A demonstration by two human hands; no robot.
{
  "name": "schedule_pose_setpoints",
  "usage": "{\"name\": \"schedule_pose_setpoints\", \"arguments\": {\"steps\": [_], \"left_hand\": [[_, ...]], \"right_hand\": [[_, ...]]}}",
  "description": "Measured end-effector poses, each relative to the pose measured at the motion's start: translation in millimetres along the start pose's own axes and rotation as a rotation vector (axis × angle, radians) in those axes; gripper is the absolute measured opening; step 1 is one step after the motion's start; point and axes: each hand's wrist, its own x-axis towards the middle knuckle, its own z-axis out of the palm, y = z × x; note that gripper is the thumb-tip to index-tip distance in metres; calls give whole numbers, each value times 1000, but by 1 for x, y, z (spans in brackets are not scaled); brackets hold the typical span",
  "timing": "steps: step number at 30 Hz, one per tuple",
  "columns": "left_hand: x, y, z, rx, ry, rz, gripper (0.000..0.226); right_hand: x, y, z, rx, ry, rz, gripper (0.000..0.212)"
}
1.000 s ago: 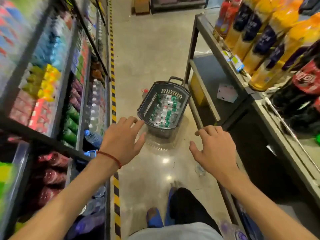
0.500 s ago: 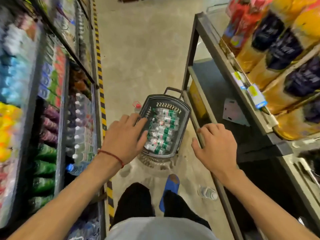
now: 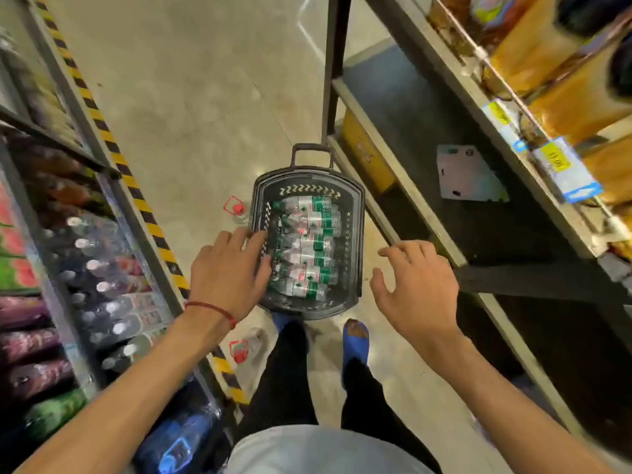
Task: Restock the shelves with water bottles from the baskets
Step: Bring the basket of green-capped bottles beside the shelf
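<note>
Dark basket [image 3: 355, 241] of green-labelled water bottles [image 3: 307, 248] on aisle floor, between both hands. Left hand [image 3: 227, 273] spread, empty, fingertips over near-left rim. Right hand [image 3: 415, 285] spread, empty, just beside basket.

One basket [image 3: 355, 241] is sitting on the floor, holding about six green-labelled bottles [image 3: 307, 258]. Two red-capped bottles are standing loose on the floor, one [image 3: 238, 211] beside the basket, one [image 3: 240, 354] nearer. Two hands are showing, left [image 3: 227, 275] and right [image 3: 415, 289].
</note>
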Motion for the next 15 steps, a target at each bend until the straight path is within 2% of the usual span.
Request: {"name": "schedule_pose_setpoints", "arguments": {"steps": [5,10,15], "left_hand": [[47,-42,51,-23,-19,59,37],[82,-73,123,-95,-41,-10,36],[106,-87,217,-140,-157,-75,43]], "right_hand": [[30,-16,62,42,33,56,27],[57,-13,135,79,-10,135,26],[84,4,227,79,-72,203,28]]}}
